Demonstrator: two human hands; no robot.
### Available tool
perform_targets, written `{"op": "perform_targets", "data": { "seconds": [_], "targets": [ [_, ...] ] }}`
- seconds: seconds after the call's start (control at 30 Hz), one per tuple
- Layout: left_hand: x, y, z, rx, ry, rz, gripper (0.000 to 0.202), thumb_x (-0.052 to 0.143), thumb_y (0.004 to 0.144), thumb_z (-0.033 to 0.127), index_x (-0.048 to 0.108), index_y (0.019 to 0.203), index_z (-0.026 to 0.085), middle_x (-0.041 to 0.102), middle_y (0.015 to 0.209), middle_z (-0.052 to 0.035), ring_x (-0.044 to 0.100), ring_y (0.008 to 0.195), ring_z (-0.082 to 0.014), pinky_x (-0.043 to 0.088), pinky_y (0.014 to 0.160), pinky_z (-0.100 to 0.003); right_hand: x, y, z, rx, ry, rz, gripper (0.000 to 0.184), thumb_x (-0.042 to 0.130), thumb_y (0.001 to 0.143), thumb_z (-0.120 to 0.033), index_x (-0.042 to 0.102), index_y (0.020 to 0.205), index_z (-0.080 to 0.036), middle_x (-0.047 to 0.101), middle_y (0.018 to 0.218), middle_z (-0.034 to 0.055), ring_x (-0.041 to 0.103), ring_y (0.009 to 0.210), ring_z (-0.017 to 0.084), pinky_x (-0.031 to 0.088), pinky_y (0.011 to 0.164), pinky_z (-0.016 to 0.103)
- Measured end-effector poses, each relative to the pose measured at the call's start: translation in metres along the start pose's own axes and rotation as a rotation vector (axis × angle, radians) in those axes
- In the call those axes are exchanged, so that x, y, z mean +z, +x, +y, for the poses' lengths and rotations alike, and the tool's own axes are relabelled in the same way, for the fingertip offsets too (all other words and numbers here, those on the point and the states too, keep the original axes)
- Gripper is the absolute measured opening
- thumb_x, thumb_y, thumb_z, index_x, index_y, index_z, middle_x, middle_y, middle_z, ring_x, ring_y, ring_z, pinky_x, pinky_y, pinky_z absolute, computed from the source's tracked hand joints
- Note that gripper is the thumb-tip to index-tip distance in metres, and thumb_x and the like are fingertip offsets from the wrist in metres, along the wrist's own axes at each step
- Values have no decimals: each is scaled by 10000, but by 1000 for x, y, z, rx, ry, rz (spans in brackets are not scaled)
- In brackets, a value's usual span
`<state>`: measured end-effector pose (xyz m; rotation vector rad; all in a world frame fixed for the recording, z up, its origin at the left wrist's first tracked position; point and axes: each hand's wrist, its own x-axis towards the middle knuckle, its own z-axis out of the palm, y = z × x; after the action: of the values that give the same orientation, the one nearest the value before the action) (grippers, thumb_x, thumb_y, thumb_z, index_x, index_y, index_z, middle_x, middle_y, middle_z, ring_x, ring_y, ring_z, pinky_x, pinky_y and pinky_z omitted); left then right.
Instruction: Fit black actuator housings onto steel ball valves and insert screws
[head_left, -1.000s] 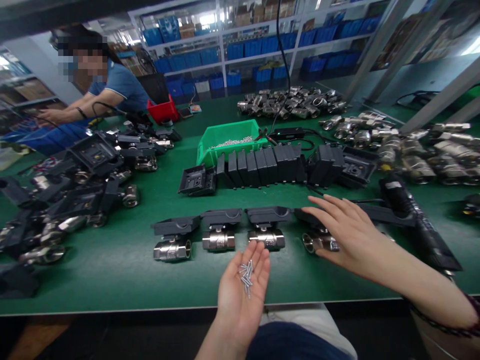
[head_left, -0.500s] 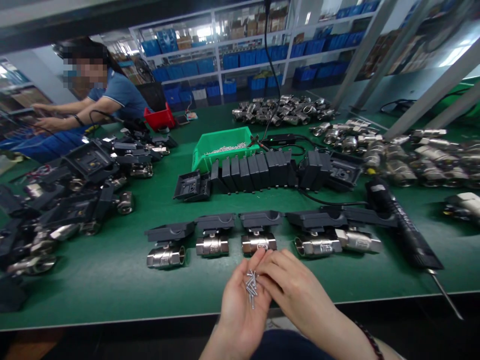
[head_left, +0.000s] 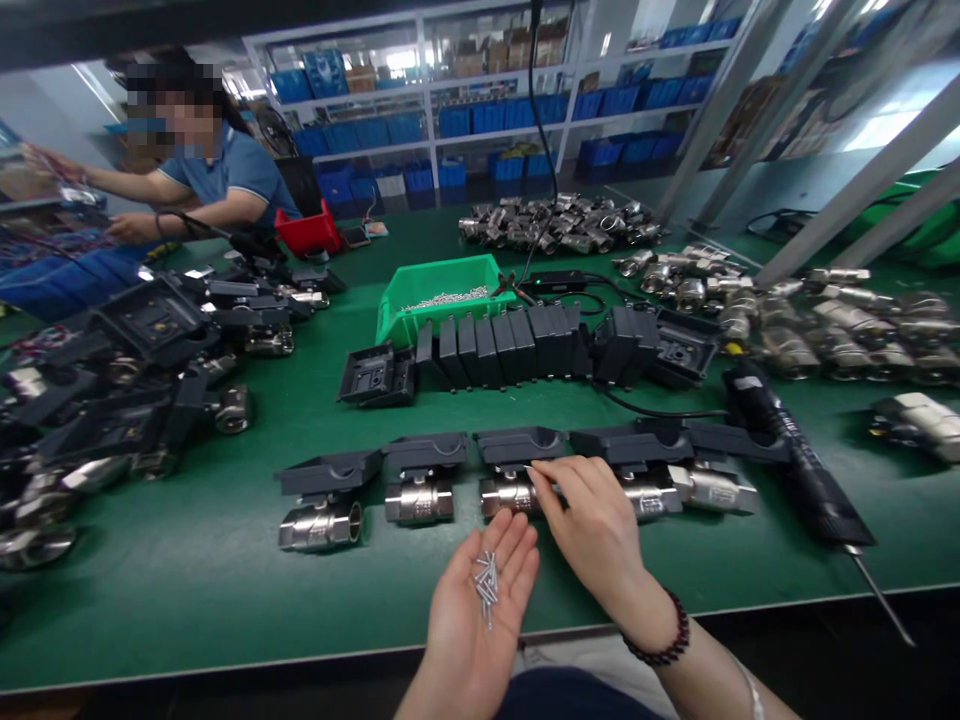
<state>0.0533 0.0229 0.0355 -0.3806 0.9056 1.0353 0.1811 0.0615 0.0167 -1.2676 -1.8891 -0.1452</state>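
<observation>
My left hand [head_left: 480, 605] lies palm up above the front edge of the bench, cupping several small silver screws [head_left: 487, 585]. Up and to its right, my right hand [head_left: 596, 520] is closed in a pinch on a screw [head_left: 529, 468], of which only a bit shows. The pinching fingertips are at the middle ball valve [head_left: 504, 494], just under its dark grey housing [head_left: 519, 445]. To the left stand two more valves with housings on top, a valve [head_left: 420, 500] and another valve [head_left: 320, 526]. My right hand partly covers a valve [head_left: 654, 497] on the right.
A black electric screwdriver [head_left: 799, 460] lies at the right, its bit over the front edge. Behind the valves stands a row of grey housings [head_left: 510, 345] and a green bin [head_left: 442, 318] of screws. Valves are heaped behind and right, assembled units left. A co-worker [head_left: 217, 180] sits back left.
My right hand has left the left palm and moved up to the middle valve, pinching a screw. The left hand has opened flatter and shifted slightly left and down. The co-worker's hands have risen.
</observation>
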Motion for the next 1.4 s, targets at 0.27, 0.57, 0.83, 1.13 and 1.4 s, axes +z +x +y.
{"op": "perform_targets", "data": {
  "seconds": [0.27,0.57,0.83,1.13,1.4],
  "targets": [
    [-2,2,1,-4,-18,4,267,398,917,157,563,1065,8,677,974,-179,677,871,-245,583,724,-312,2,0,1,-50,-46,13,59,534,907,-88,570,869,-115,561,750,56,487,684,194,406,652,327],
    [-3,-6,1,28,-28,1,289,395,912,156,552,1103,7,664,994,-181,678,865,-230,580,718,-299,2,-2,2,-89,-81,-32,96,512,920,-102,607,914,-101,566,730,55,472,665,195,398,629,325],
    [-2,-15,-3,24,-10,-87,301,347,936,181,578,1040,20,675,932,-153,675,843,-202,560,748,-286,-28,-15,-21,-70,131,-165,177,424,944,-117,571,1037,-87,567,919,98,494,815,214,436,730,338],
    [7,-10,-21,-89,-33,-239,381,299,958,149,597,730,80,640,734,-67,622,624,-91,510,592,-162,-39,-23,-21,-7,330,-510,176,574,816,11,537,815,-162,550,853,13,477,760,178,429,679,307],
    [14,2,-35,5,212,-39,184,436,885,27,618,906,39,684,923,-141,672,740,-141,561,714,-237,-49,-32,-13,122,382,-442,144,457,882,-33,504,852,-166,547,816,29,512,756,192,459,671,300]
  ]
}}
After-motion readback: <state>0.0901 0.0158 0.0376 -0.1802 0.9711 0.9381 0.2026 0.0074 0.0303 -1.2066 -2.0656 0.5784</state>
